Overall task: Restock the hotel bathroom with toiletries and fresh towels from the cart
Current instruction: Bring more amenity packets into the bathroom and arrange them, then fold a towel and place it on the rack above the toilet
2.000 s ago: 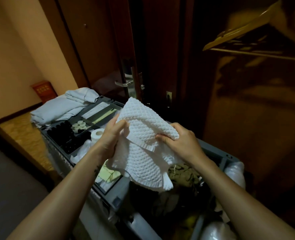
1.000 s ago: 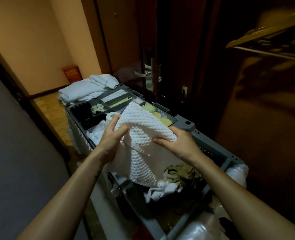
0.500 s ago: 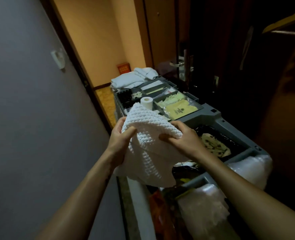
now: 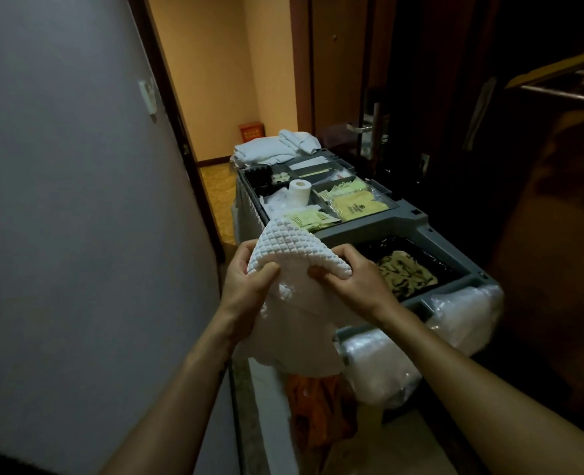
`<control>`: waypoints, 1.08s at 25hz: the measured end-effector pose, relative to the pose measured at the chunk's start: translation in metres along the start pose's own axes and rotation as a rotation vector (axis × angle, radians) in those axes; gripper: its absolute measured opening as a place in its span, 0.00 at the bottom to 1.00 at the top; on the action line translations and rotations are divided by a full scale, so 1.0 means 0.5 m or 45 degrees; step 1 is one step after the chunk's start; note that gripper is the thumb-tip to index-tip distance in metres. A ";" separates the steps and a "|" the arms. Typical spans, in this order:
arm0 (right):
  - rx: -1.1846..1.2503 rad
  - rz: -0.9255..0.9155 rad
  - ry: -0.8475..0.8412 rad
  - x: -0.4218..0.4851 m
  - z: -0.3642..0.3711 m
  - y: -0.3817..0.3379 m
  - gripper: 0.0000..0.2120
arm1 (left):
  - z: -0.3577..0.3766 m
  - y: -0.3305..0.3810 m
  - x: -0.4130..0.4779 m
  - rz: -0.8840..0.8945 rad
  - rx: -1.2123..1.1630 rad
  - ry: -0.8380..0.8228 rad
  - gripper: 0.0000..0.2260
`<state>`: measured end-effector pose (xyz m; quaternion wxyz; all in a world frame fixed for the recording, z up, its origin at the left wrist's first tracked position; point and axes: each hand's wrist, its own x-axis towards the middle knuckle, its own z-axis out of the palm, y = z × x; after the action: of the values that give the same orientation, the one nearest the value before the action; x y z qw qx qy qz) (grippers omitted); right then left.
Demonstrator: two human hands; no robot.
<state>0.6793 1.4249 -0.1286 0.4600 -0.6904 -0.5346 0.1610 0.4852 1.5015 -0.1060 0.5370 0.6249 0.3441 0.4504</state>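
Note:
A white waffle-weave towel (image 4: 294, 248) hangs in front of me, its lower part draping down over the near left corner of the grey cart (image 4: 417, 224). My left hand (image 4: 246, 279) grips its left edge, thumb on top. My right hand (image 4: 355, 275) pinches the right edge. On the cart's top tray lie yellow toiletry packets (image 4: 355, 207), a toilet paper roll (image 4: 300, 192) and, at the far end, folded white towels (image 4: 270, 149).
A grey wall (image 4: 77, 200) runs close along the left. A dark wooden door with a metal handle (image 4: 360, 126) stands right of the cart. A dark bin (image 4: 407, 269) in the cart holds patterned cloth. Plastic-wrapped bundles (image 4: 462, 317) hang at the cart's near end. A lit corridor lies beyond.
The view has swung left, so the grey wall now fills the left side. Both hands keep hold of the towel and have drawn back from over the cart's tray toward its near left corner.

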 end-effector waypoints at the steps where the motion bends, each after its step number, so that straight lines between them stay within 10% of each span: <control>1: -0.028 0.013 -0.001 -0.025 0.007 -0.009 0.27 | -0.012 -0.005 -0.025 0.001 -0.005 -0.003 0.15; 27: 0.299 -0.070 -0.458 -0.535 0.139 -0.233 0.22 | -0.210 0.041 -0.634 -0.134 0.109 -0.051 0.16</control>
<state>0.4601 1.2206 -0.1429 0.4389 -0.5772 -0.6043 0.3302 0.2730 1.2459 -0.1452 0.5395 0.6371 0.3846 0.3938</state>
